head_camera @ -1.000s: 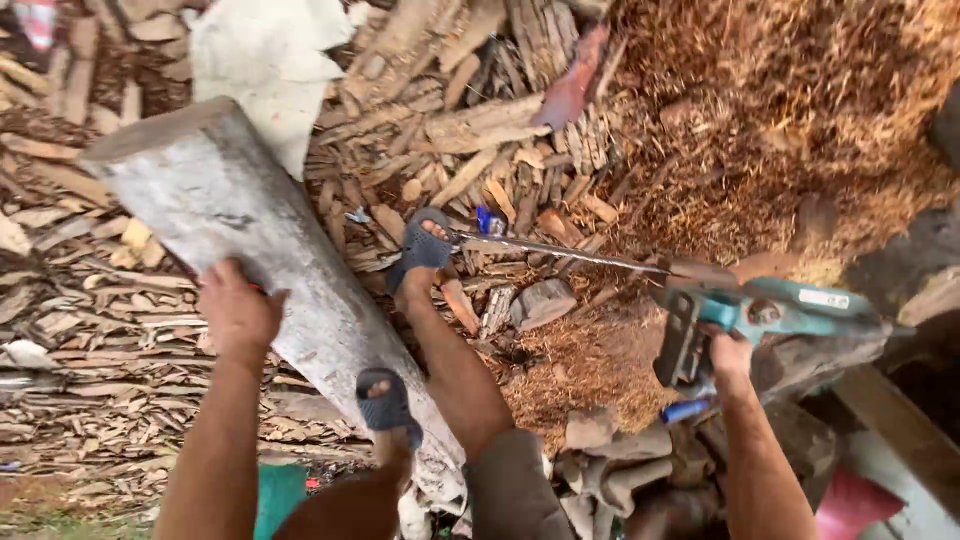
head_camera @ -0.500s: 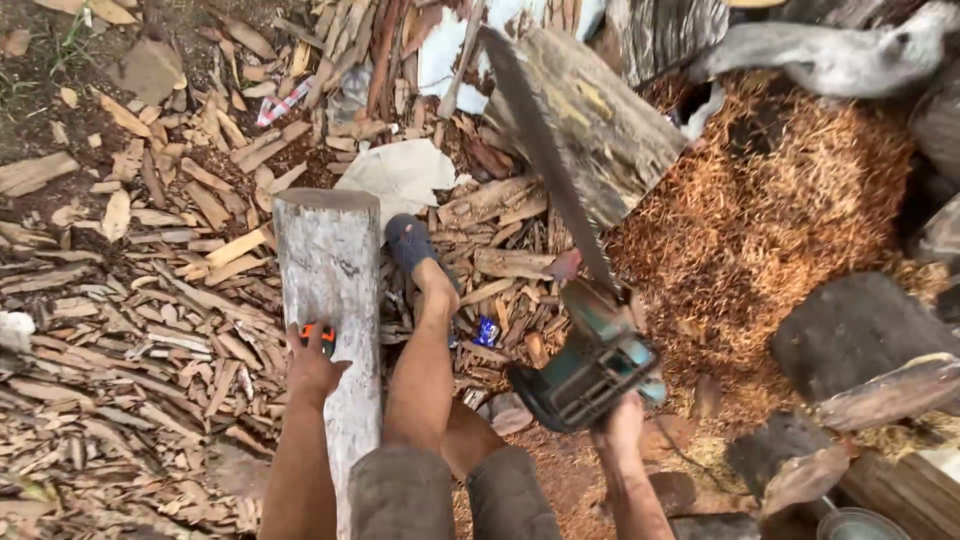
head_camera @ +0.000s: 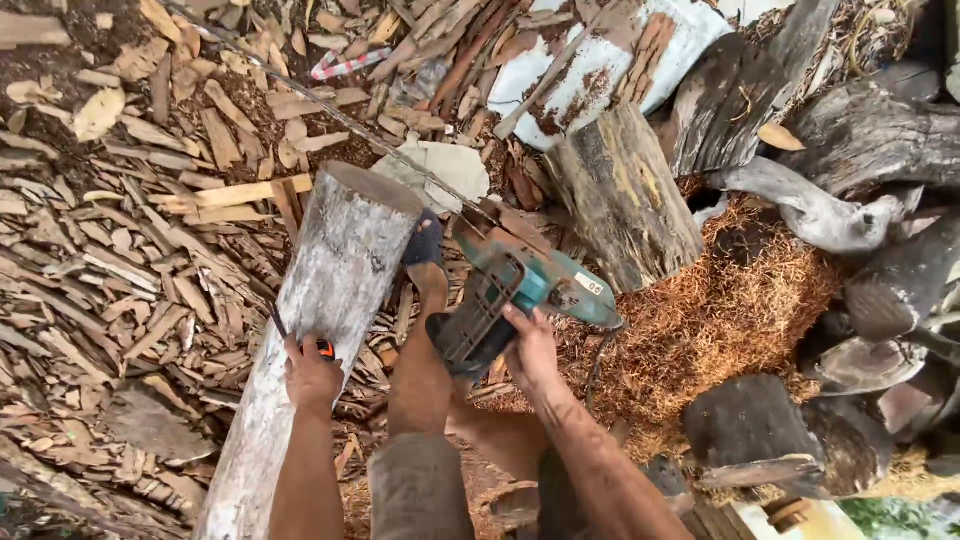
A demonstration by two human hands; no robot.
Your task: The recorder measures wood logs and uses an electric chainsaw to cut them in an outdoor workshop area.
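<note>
Chainsaw (head_camera: 520, 290): 1, gripped by rt hand (head_camera: 532, 350); lt hand (head_camera: 312, 375) flat on 1 pale log (head_camera: 335, 270).

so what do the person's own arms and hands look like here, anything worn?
Both forearms are bare, no sleeves and no gloves. The left hand and right hand show no rings, watch or bands that I can make out. The right forearm looks smudged with dirt or sawdust. No cables or markings on either arm.

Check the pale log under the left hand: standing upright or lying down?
Lying down. The pale log stretches along the wood-scrap ground, cut end pointing away, left hand resting on top. The right hand holds the teal chainsaw beside it.
</note>
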